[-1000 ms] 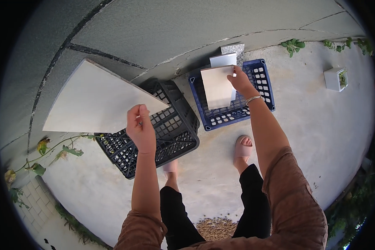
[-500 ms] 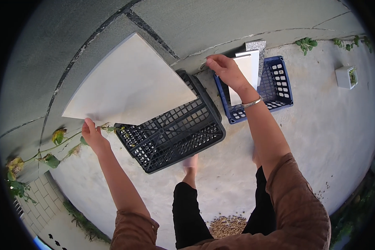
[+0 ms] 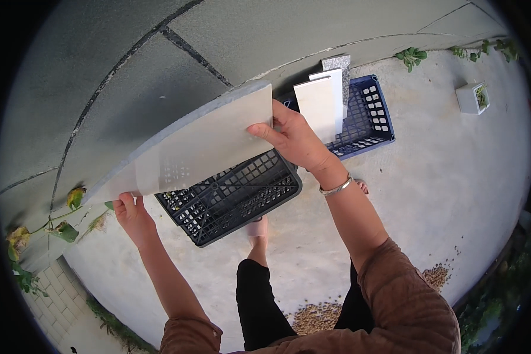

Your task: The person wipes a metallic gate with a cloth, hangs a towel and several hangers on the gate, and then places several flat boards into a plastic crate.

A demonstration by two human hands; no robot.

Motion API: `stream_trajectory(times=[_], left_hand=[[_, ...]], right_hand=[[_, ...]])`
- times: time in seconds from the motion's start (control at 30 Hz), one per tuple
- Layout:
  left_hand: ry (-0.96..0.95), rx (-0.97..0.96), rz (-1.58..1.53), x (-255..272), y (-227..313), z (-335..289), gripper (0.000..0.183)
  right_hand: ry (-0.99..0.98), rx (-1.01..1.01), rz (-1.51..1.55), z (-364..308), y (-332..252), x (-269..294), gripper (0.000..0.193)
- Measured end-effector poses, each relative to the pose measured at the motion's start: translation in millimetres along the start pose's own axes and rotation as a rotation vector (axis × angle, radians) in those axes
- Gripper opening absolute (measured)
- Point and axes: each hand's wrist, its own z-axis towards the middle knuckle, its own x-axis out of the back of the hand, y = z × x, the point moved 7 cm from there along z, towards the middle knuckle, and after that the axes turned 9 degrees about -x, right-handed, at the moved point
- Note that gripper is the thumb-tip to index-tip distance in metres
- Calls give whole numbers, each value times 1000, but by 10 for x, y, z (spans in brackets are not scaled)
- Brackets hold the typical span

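Observation:
A large white tile (image 3: 206,138) with a rough grey edge is tilted in front of the wall, over the black plastic crate (image 3: 242,199). My right hand (image 3: 295,138) is closed round its right end, thumb on the near face and fingers mostly hidden behind. At the lower left edge, my left hand (image 3: 134,217) pinches the same tile between thumb and fingers. The tile covers the far part of the black crate.
To the right, a blue plastic crate (image 3: 384,140) holds upright white tiles (image 3: 314,109) and a speckled grey slab (image 3: 337,62). Vine leaves (image 3: 64,231) trail at left. A white planter (image 3: 469,99) stands far right. Small pebble-like bits (image 3: 315,318) lie near my feet.
My right hand has come down and left from beside the blue crate and taken hold of the large tile's right end. The tile has tipped, its broad face now looking narrower.

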Motion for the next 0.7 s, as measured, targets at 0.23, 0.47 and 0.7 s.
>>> stream_trajectory(times=[0.23, 0.47, 0.7], left_hand=[[-106, 27, 21, -1059, 505, -469, 22], [-268, 78, -163, -2103, 120, -1201, 26], [-339, 79, -230, -2986, -199, -1470, 21]], right_hand=[[86, -69, 114, -371, -394, 1098, 33], [149, -141, -50, -524, -328, 2292, 31], [223, -407, -126, -466, 450, 3129, 31]])
